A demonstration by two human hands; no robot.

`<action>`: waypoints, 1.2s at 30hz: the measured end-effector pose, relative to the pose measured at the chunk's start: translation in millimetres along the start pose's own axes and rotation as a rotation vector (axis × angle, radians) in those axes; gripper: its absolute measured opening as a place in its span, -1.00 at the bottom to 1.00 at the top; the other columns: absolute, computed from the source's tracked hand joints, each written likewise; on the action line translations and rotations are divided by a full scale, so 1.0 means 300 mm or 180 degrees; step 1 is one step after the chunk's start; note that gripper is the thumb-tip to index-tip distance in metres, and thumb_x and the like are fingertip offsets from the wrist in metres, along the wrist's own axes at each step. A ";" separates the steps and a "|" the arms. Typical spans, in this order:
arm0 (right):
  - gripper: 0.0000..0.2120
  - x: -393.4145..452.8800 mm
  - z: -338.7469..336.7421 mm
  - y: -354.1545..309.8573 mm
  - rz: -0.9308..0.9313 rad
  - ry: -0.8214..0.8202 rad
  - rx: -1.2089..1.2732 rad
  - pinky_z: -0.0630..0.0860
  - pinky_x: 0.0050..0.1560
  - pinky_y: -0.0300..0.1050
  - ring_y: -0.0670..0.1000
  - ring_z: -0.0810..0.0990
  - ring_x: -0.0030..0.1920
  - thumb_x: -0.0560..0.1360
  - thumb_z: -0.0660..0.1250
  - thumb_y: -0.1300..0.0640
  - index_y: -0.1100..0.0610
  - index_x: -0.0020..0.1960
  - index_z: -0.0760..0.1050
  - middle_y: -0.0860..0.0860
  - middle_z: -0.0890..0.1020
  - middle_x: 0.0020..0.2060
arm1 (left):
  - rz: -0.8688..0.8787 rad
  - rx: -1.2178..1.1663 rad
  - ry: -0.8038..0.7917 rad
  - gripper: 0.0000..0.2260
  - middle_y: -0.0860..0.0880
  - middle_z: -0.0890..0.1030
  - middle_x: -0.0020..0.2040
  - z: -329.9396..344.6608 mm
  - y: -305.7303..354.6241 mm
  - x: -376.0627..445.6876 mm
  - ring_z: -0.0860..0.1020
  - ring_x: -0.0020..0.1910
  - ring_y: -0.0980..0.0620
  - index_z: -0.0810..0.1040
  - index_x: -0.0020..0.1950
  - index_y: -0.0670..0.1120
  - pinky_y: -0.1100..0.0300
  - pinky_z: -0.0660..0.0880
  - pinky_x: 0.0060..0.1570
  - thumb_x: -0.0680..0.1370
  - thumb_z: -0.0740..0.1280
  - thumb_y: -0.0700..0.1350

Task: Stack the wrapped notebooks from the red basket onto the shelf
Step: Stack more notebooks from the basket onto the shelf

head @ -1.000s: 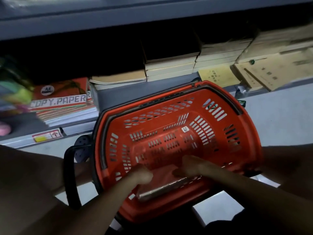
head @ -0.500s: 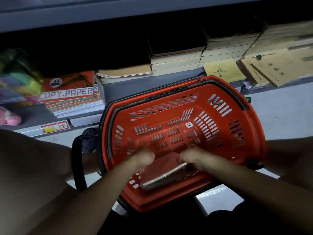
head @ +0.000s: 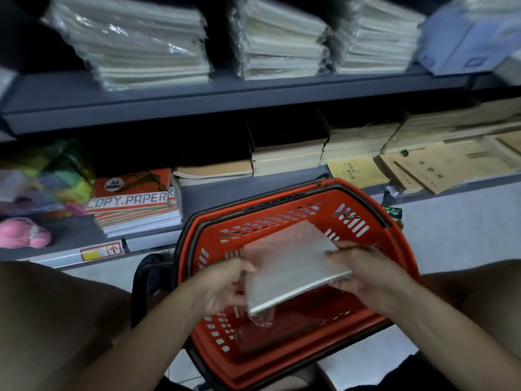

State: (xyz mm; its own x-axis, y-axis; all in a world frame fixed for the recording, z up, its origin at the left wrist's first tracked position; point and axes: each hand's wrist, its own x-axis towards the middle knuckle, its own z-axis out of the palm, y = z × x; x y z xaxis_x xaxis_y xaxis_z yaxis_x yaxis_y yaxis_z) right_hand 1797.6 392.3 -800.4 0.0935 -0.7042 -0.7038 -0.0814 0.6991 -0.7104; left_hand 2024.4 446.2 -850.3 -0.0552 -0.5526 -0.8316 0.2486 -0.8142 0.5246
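A pale spiral-bound wrapped notebook is held flat above the red basket, loose clear wrap hanging from its near corner. My left hand grips its left spiral edge, and my right hand grips its right edge. The basket sits on the floor in front of me, and something wrapped and dim lies on its bottom. On the upper grey shelf stand three piles of wrapped pale notebooks.
The lower shelf holds copy paper packs, brown-covered books, tan booklets and a pink toy. Blue items lie at the upper shelf's right end. A black handle juts from the basket's left side.
Both hands lifted the wrapped notebook out of the basket bottom and up over it. The view tilted upward, bringing the upper shelf and its notebook piles into sight.
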 end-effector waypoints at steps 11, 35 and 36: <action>-0.58 -0.285 -0.102 -0.086 -0.1243 -0.0647 0.0701 0.62 0.06 0.30 0.19 0.66 0.19 0.59 0.27 0.27 -0.08 0.37 0.51 -0.03 0.65 0.25 | 0.2052 -0.0925 -0.0889 -0.58 -0.12 0.61 0.31 0.063 0.111 -0.281 0.63 0.07 -0.09 0.48 0.44 0.04 0.08 0.64 -0.17 0.59 0.26 -0.22; -0.50 -0.241 0.278 -0.246 -0.1993 -0.1342 0.0544 0.67 -0.30 0.02 0.27 0.65 -0.25 0.46 0.40 0.07 -0.22 0.37 0.47 0.08 0.73 0.08 | 0.3482 -0.0402 0.0132 -0.53 -0.01 0.60 0.34 -0.232 0.280 -0.473 0.58 0.31 -0.06 0.39 0.48 0.17 -0.02 0.51 0.28 0.59 0.38 -0.06; -0.50 -0.227 0.290 -0.258 -0.1976 -0.1361 0.0555 0.65 -0.40 0.01 0.25 0.63 -0.35 0.50 0.32 0.14 -0.22 0.38 0.46 0.11 0.73 0.08 | 0.3541 -0.0375 0.0175 -0.53 -0.01 0.60 0.34 -0.247 0.289 -0.472 0.57 0.32 -0.06 0.38 0.49 0.16 -0.06 0.46 0.33 0.59 0.37 -0.05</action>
State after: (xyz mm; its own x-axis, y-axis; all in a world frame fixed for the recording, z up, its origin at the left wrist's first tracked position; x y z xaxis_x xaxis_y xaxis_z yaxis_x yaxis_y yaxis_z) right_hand 1883.9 396.8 -696.8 0.4489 -0.8893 -0.0875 0.2652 0.2261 -0.9373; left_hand 2125.5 467.3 -700.5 0.2969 -0.9515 0.0811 0.2230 0.1516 0.9630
